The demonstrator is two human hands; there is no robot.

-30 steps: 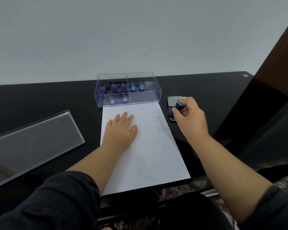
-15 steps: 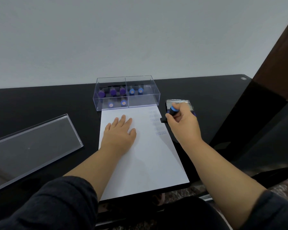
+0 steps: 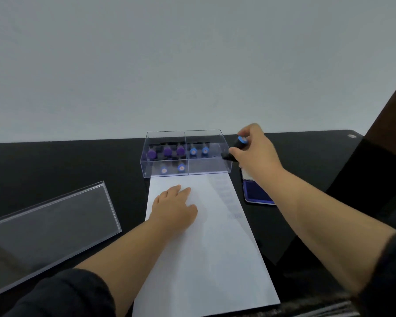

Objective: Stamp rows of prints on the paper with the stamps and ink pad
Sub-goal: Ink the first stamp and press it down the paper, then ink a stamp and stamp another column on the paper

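We are pinching a blue-capped stamp (image 3: 237,147) in our right hand (image 3: 256,154), lifted at the right end of the clear box (image 3: 225,164), beyond the ink pad (image 3: 257,194). It looks light, rigid and smooth, so we are gripping its barrel midway. Our left hand (image 3: 175,210) is lying flat, fingers straight, pinning the thin, slippery paper (image 3: 206,259).

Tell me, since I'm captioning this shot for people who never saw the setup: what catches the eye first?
The white paper stands out against the black table, with the left hand flat on it and a faint column of prints down its right edge. Beyond it, the right hand holds a blue-capped stamp beside the clear stamp box, above the blue ink pad.
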